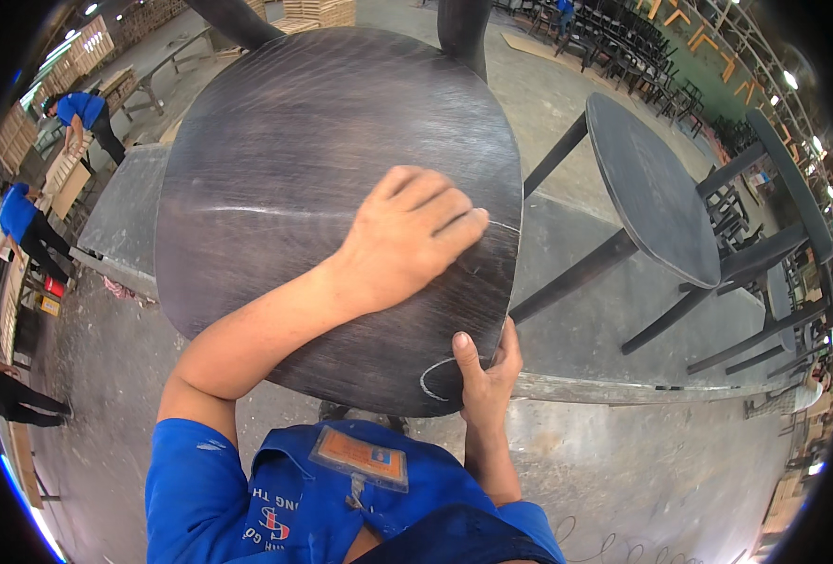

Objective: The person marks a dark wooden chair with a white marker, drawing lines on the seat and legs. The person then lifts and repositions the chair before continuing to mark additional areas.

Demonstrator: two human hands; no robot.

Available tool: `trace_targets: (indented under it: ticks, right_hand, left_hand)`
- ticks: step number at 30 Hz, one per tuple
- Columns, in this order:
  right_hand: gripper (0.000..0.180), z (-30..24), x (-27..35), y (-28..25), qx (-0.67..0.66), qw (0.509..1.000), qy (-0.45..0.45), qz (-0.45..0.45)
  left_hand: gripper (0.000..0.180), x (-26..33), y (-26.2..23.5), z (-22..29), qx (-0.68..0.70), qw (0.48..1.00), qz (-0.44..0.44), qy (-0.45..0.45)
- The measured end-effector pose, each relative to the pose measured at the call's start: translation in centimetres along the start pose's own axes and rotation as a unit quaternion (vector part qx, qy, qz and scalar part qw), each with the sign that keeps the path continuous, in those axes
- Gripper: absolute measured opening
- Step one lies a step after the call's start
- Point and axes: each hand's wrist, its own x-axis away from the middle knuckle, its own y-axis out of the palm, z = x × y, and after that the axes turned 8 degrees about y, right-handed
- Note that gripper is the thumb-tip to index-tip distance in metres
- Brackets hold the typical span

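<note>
A dark-stained wooden chair (275, 160) fills the middle, its broad rounded seat facing me and two dark posts rising at its far edge. My left hand (412, 230) lies on the seat, right of its middle, with the fingers curled under and pressed to the wood. Whatever might be beneath those fingers is hidden. At the near right corner my right hand (490, 376) grips the seat's rim, thumb on top and fingers round the side. Beside that thumb a pale curved mark (426, 379) shows on the wood.
Right of the seat, a second dark chair (656, 188) stands on a grey platform (576, 348), with more chairs behind it. Stacked dark chairs (614, 47) fill the far right. At left, co-workers in blue shirts (80, 108) bend over benches; a red bucket (54, 287) sits near them.
</note>
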Motion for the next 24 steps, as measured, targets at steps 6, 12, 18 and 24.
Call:
trace_targets:
  ticks: [6, 12, 18, 24]
  right_hand:
    - [0.046, 0.1, -0.2, 0.3, -0.001, 1.0, 0.001, 0.008]
    - [0.043, 0.1, -0.5, 0.7, 0.0, 0.999, -0.027, 0.022]
    - [0.046, -0.1, -0.5, 1.3, -0.005, 0.999, -0.036, 0.029]
    - [0.056, -0.3, -0.4, 1.4, -0.002, 0.999, -0.03, 0.037]
  left_hand:
    - [0.02, 3.3, -2.9, -0.8, -0.057, 0.997, -0.028, -0.04]
    - [0.015, 6.9, -5.9, -3.2, -0.116, 0.987, -0.024, -0.112]
    - [0.018, 11.3, -10.4, -5.8, -0.186, 0.962, -0.038, -0.195]
    - [0.013, 16.3, -14.8, -8.8, -0.262, 0.927, -0.038, -0.267]
